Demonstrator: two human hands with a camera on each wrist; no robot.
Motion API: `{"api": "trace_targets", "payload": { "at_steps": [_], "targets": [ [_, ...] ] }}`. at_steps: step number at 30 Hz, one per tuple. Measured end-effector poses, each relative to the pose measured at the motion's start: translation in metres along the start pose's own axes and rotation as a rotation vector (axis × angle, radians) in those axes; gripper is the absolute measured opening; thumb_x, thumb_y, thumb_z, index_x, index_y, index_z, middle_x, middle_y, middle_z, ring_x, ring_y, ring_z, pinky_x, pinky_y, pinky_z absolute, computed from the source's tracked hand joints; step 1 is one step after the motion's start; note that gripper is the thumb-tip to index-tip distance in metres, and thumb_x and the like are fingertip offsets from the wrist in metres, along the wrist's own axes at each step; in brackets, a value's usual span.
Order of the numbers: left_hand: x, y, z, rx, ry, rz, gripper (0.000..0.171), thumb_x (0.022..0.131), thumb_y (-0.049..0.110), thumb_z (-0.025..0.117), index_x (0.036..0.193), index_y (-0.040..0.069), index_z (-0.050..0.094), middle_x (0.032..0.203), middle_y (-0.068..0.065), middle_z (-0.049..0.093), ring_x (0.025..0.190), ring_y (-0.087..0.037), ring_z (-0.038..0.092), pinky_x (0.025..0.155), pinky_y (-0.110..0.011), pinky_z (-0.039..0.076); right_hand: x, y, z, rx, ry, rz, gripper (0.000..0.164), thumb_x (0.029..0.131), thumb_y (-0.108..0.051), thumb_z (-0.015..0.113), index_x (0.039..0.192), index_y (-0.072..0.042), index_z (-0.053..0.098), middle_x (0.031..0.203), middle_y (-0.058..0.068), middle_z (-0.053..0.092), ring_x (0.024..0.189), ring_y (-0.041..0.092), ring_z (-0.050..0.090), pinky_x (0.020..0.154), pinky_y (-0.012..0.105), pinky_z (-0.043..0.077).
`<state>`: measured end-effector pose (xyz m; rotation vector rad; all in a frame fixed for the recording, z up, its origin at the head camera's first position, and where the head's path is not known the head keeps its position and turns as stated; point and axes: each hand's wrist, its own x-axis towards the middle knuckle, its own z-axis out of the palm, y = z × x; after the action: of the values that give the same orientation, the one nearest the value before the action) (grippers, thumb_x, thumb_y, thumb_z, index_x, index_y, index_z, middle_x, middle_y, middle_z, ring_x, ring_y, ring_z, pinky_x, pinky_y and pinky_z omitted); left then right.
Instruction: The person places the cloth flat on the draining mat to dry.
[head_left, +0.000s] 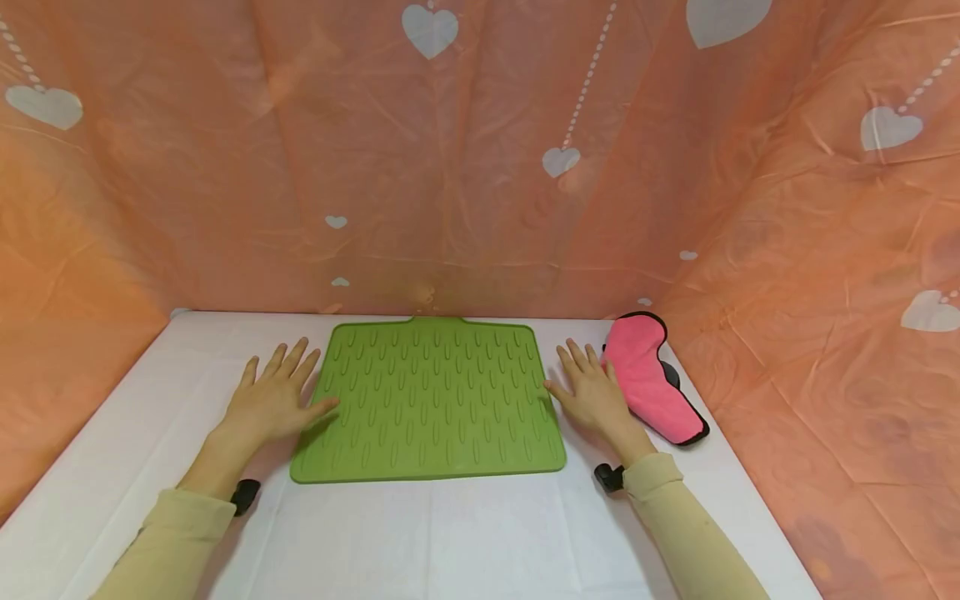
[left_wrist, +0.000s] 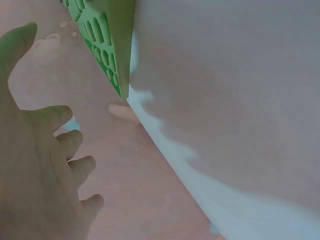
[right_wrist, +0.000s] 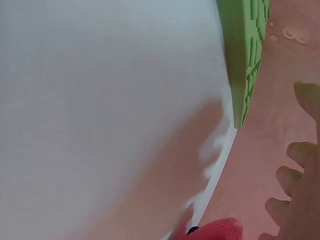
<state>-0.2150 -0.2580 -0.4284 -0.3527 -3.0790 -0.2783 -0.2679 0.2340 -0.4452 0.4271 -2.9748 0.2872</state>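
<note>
A green rubbery mat (head_left: 427, 400) with rows of raised oval ridges and a tab on its far edge lies flat on the white-covered table. My left hand (head_left: 266, 404) is spread palm down beside its left edge, the thumb reaching over the mat. On the other side, my right hand (head_left: 596, 400) has its fingers spread between the mat and a pink, black-edged sleep mask (head_left: 645, 375). Both wrist views show the hands raised above the tabletop, holding nothing. The mat's side (left_wrist: 122, 45) and the mask's tip (right_wrist: 220, 230) appear there too.
Orange sheeting (head_left: 480, 183) printed with pale hearts walls off the back and both sides of the white tabletop (head_left: 420, 542). A small black device (head_left: 245, 497) sits at the left wrist, another black device (head_left: 609, 477) at the right.
</note>
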Motion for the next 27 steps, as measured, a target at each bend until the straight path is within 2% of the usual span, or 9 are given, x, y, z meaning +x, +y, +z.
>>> {"api": "trace_targets", "payload": {
  "at_steps": [11, 19, 27],
  "targets": [
    [-0.012, 0.004, 0.001, 0.04, 0.039, 0.045, 0.097, 0.097, 0.065, 0.057, 0.161, -0.002, 0.031, 0.168, -0.027, 0.02, 0.151, -0.054, 0.019, 0.117, -0.076, 0.01, -0.001, 0.012, -0.007, 0.057, 0.05, 0.025, 0.074, 0.105, -0.044, 0.055, 0.164, -0.006, 0.031, 0.172, 0.016, 0.02, 0.157, 0.045, 0.012, 0.122, 0.07, 0.008],
    [-0.025, 0.005, 0.003, 0.063, 0.067, 0.097, 0.093, 0.096, 0.063, 0.061, 0.158, -0.001, 0.037, 0.166, -0.025, 0.027, 0.15, -0.052, 0.025, 0.116, -0.075, 0.015, -0.003, 0.031, -0.011, 0.075, 0.094, 0.06, 0.074, 0.105, -0.042, 0.057, 0.162, -0.003, 0.032, 0.171, 0.019, 0.021, 0.155, 0.049, 0.015, 0.122, 0.07, 0.007],
    [-0.037, 0.011, 0.007, 0.07, 0.073, 0.157, 0.092, 0.095, 0.063, 0.062, 0.157, -0.001, 0.041, 0.166, -0.022, 0.03, 0.15, -0.05, 0.029, 0.117, -0.073, 0.018, -0.001, 0.055, -0.015, 0.041, 0.079, 0.067, 0.074, 0.105, -0.042, 0.056, 0.162, -0.002, 0.03, 0.17, 0.022, 0.022, 0.155, 0.049, 0.014, 0.123, 0.068, 0.003]
  ]
}}
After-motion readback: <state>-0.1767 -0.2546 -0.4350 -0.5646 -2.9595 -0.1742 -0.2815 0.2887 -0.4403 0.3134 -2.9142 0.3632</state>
